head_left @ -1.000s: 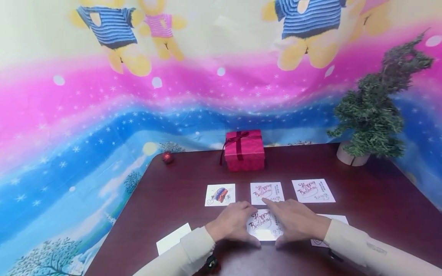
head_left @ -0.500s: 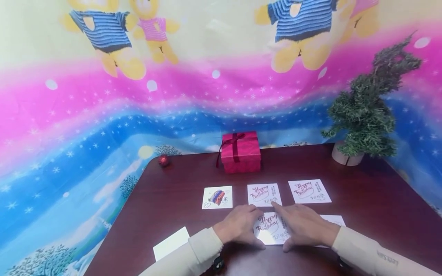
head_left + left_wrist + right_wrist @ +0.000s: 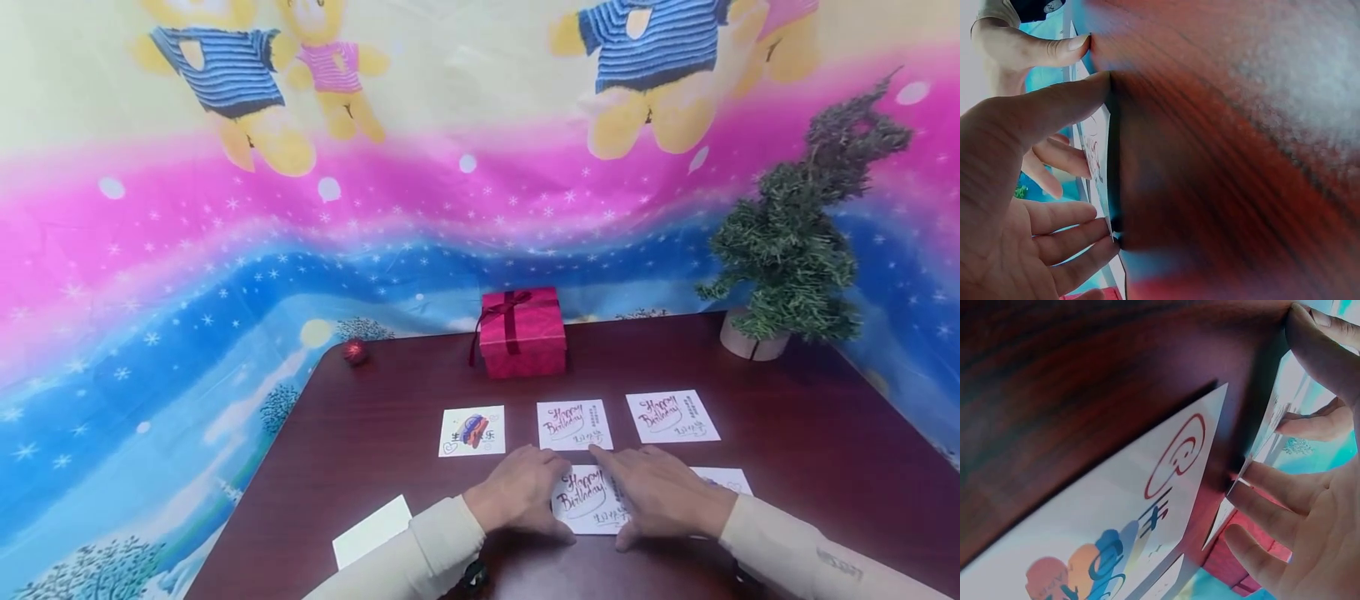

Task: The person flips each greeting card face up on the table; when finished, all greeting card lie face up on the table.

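Note:
A white birthday card (image 3: pixel 588 500) with red "Happy Birthday" lettering lies between my two hands at the front of the table. My left hand (image 3: pixel 523 493) grips it along the left side, thumb at the near corner and fingertips at the far corner. On the opposite side my right hand (image 3: pixel 663 493) holds it likewise, covering part of the print. In the left wrist view the left thumb and fingers (image 3: pixel 1075 247) touch the card's edge, low over the tabletop. The right wrist view has the right fingertips (image 3: pixel 1241 481) at a card corner.
Behind lie a colourful card (image 3: pixel 472 431), a middle lettered card (image 3: pixel 574 425) and a right lettered card (image 3: pixel 672 416). A blank white card (image 3: pixel 371 531) is at left; a balloon card (image 3: pixel 1122 512) is partly under my right arm. Farther back stand a red gift box (image 3: pixel 522 333), red ball (image 3: pixel 355 352) and small tree (image 3: pixel 783 242).
Both hands have shifted the held card slightly to the right relative to the row behind it. Over the last half second hands and card stay nearly still. The head view has also shifted a little.

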Demonstrator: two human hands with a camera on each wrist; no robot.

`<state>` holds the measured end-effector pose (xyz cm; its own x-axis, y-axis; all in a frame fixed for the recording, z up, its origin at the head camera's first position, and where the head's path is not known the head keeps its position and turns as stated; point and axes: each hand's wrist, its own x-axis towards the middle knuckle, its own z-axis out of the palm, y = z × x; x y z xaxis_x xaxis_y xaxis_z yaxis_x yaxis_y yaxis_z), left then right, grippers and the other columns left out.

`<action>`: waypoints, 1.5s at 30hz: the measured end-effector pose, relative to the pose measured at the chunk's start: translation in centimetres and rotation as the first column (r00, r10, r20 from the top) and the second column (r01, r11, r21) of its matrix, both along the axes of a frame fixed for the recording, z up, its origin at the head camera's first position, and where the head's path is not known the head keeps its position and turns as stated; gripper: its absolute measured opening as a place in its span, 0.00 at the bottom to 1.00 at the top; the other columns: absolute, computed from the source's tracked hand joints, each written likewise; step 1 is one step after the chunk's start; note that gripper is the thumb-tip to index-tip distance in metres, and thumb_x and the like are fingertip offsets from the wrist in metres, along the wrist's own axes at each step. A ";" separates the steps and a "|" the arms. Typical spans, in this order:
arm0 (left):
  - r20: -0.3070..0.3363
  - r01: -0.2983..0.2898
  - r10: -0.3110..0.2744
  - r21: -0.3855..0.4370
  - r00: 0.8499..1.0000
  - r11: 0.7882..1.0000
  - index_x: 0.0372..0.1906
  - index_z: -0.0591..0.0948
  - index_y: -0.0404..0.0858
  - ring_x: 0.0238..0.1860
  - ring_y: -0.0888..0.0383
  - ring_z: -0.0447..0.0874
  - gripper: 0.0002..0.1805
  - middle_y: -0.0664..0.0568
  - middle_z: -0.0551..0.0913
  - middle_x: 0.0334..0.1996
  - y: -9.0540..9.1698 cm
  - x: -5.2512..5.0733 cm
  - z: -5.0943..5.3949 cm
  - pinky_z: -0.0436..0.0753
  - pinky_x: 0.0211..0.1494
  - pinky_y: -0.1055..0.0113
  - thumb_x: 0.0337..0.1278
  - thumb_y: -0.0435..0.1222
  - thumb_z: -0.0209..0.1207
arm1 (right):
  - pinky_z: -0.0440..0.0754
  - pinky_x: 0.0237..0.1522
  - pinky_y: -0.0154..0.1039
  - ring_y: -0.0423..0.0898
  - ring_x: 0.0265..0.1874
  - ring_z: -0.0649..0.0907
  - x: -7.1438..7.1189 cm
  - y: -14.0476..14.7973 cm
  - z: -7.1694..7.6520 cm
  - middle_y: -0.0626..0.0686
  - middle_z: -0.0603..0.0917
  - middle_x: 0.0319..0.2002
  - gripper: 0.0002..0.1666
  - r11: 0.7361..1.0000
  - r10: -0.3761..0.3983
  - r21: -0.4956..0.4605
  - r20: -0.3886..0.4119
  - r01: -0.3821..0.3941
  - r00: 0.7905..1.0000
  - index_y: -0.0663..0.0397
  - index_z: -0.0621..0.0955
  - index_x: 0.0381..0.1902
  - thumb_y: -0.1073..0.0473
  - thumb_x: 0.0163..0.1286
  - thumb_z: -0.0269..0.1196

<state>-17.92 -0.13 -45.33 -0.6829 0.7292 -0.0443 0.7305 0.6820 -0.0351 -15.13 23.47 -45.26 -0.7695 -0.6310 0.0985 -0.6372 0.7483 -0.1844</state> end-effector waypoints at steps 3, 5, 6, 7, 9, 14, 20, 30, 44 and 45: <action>0.004 0.003 -0.003 -0.006 1.000 1.000 0.60 0.79 0.44 0.50 0.65 0.77 0.48 0.60 0.81 0.50 0.0 0.0 0.1 0.71 0.61 0.69 0.33 0.67 0.73 | 0.75 0.51 0.55 0.51 0.52 0.81 0.0 0.0 0.0 0.58 0.83 0.53 0.74 1.000 0.000 0.001 0.000 0.000 1.000 0.69 0.67 0.70 0.24 0.37 0.75; 0.007 0.008 -0.008 -0.001 1.000 1.000 0.60 0.79 0.44 0.50 0.65 0.77 0.47 0.60 0.80 0.50 -0.1 0.0 0.2 0.71 0.61 0.69 0.34 0.67 0.73 | 0.75 0.51 0.54 0.50 0.52 0.81 -0.1 0.0 0.1 0.57 0.83 0.53 0.74 1.000 0.001 0.003 0.002 -0.001 1.000 0.68 0.66 0.71 0.24 0.37 0.75; 0.006 0.009 -0.009 0.001 1.000 1.000 0.60 0.79 0.43 0.49 0.65 0.77 0.47 0.60 0.80 0.50 -0.1 0.0 0.2 0.72 0.60 0.69 0.33 0.67 0.73 | 0.75 0.51 0.54 0.50 0.52 0.81 -0.1 0.0 0.1 0.57 0.83 0.54 0.75 1.000 0.002 0.004 0.003 -0.002 1.000 0.68 0.66 0.71 0.23 0.37 0.75; 0.004 0.011 -0.011 0.003 1.000 1.000 0.60 0.79 0.43 0.48 0.65 0.76 0.47 0.60 0.80 0.49 -0.1 -0.1 0.2 0.72 0.59 0.70 0.33 0.66 0.74 | 0.75 0.51 0.54 0.50 0.52 0.81 -0.1 0.0 0.1 0.57 0.83 0.54 0.75 1.000 0.003 0.006 0.004 -0.003 1.000 0.68 0.66 0.71 0.23 0.37 0.74; 0.005 0.011 -0.011 0.009 1.000 1.000 0.59 0.79 0.43 0.48 0.65 0.76 0.47 0.60 0.80 0.49 -0.2 -0.1 0.3 0.72 0.59 0.70 0.33 0.66 0.74 | 0.75 0.51 0.54 0.50 0.52 0.81 -0.2 0.0 0.1 0.57 0.83 0.54 0.75 1.000 0.003 0.007 0.010 -0.003 1.000 0.67 0.66 0.72 0.22 0.37 0.74; 0.010 0.009 -0.009 0.008 1.000 1.000 0.63 0.77 0.47 0.54 0.63 0.76 0.49 0.60 0.80 0.54 -0.6 0.0 0.3 0.70 0.64 0.65 0.34 0.68 0.72 | 0.75 0.53 0.59 0.52 0.55 0.80 -0.3 -0.2 0.1 0.57 0.82 0.56 0.72 1.000 -0.009 -0.006 0.036 0.009 0.999 0.64 0.67 0.71 0.20 0.40 0.71; -0.020 -0.075 0.076 0.030 0.997 0.997 0.71 0.72 0.53 0.68 0.55 0.69 0.53 0.56 0.74 0.67 -2.9 -0.2 0.9 0.65 0.71 0.51 0.37 0.74 0.65 | 0.73 0.61 0.58 0.56 0.63 0.76 -1.4 -1.9 0.5 0.57 0.76 0.65 0.63 0.999 0.015 -0.045 -0.025 -0.016 1.000 0.60 0.68 0.72 0.23 0.52 0.68; -0.037 -0.294 0.306 0.192 0.951 0.936 0.76 0.67 0.52 0.76 0.42 0.56 0.55 0.47 0.63 0.75 -10.5 0.9 2.2 0.47 0.71 0.30 0.43 0.75 0.59 | 0.59 0.70 0.61 0.62 0.76 0.55 -4.1 -6.7 0.8 0.61 0.53 0.78 0.65 0.991 0.121 -0.044 -0.166 -0.130 0.979 0.58 0.58 0.78 0.23 0.57 0.64; -0.019 -0.529 0.552 0.259 0.834 0.808 0.71 0.74 0.47 0.75 0.40 0.56 0.51 0.44 0.65 0.74 -19.6 5.1 1.6 0.41 0.68 0.26 0.45 0.73 0.61 | 0.54 0.72 0.62 0.62 0.76 0.53 -6.0 -15.3 0.9 0.62 0.53 0.78 0.66 0.955 0.295 0.072 -0.251 -0.286 0.922 0.55 0.57 0.79 0.19 0.57 0.59; -0.023 -0.537 0.561 0.258 0.827 0.803 0.71 0.74 0.47 0.75 0.40 0.56 0.50 0.44 0.65 0.74 -20.0 5.3 1.4 0.41 0.67 0.25 0.45 0.72 0.61 | 0.53 0.72 0.63 0.62 0.76 0.53 -5.9 -16.0 0.7 0.62 0.53 0.78 0.66 0.950 0.312 0.076 -0.261 -0.303 0.914 0.55 0.56 0.80 0.18 0.57 0.59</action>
<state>-12.63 -20.16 -43.97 -0.9641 0.2111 0.1611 0.2320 0.9647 0.1246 -21.07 7.45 -44.56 -0.4854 -0.8385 0.2477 -0.8587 0.5105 0.0453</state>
